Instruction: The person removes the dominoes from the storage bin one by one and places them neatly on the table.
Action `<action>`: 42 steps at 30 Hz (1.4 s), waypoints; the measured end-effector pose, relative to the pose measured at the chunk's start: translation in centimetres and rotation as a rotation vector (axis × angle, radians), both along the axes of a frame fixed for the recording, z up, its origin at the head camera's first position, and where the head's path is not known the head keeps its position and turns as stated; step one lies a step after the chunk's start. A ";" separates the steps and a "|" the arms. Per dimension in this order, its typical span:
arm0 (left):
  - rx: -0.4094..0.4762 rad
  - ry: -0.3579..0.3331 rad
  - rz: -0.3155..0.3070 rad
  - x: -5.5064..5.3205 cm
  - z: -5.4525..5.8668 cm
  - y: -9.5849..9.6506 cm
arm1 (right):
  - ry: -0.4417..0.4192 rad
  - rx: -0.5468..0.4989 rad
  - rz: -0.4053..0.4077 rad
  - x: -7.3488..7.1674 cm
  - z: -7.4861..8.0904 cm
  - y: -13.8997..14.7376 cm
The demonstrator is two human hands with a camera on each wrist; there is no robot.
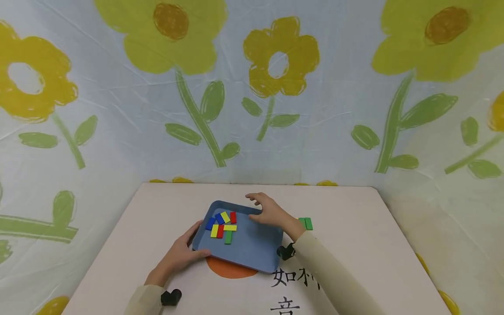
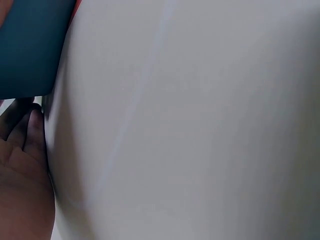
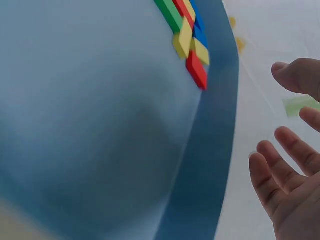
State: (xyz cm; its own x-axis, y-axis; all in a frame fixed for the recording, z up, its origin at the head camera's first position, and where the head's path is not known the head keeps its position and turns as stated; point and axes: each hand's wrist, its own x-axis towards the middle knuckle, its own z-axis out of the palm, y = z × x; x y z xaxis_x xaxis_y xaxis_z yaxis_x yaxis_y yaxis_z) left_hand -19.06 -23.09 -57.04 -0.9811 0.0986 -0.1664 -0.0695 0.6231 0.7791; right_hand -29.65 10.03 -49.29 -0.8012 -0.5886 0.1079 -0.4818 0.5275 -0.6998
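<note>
A blue tray point(image 1: 256, 240) sits at an angle on the table, with several small red, yellow, blue and green blocks point(image 1: 230, 228) grouped in its left half. My left hand point(image 1: 181, 253) holds the tray's left end, thumb along the near rim and fingers at the left side. In the left wrist view its fingers point(image 2: 34, 132) reach under the tray corner point(image 2: 32, 55). Over the tray's far right part, my right hand point(image 1: 269, 212) is spread with nothing in it. The right wrist view shows the thumb point(image 3: 300, 75) well apart from the fingers, beyond the tray wall point(image 3: 212, 135).
Green blocks point(image 1: 305, 223) lie on the table point(image 1: 338, 210) right of the tray, partly behind my right wrist. An orange disc point(image 1: 230, 267) and black characters point(image 1: 284, 276) are printed on the tabletop. A flower-patterned curtain point(image 1: 323, 144) stands behind and at both sides.
</note>
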 end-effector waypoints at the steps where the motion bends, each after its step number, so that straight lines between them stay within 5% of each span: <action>1: 0.000 -0.003 0.003 0.0 0.0 0.0 | -0.004 -0.003 0.012 0.1 -0.1 -0.5; 21: 0.000 -0.009 -0.009 0.0 0.1 0.0 | -0.095 0.192 0.116 0.6 -3.4 -5.7; 29: 0.010 -0.010 -0.006 0.0 0.0 0.2 | -0.056 0.241 0.083 1.1 -3.4 -6.0; 42: 0.001 0.002 -0.011 -0.1 0.0 0.1 | -0.171 0.278 -0.048 1.1 -3.1 -3.2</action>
State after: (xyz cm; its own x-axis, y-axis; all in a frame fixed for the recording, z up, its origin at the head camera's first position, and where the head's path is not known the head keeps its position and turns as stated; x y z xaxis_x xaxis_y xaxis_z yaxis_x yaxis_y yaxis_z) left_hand -19.11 -22.99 -57.06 -0.9803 0.1096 -0.1643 -0.0610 0.6228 0.7800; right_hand -28.55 6.79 -52.39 -0.8214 -0.5378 -0.1899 -0.3400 0.7290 -0.5941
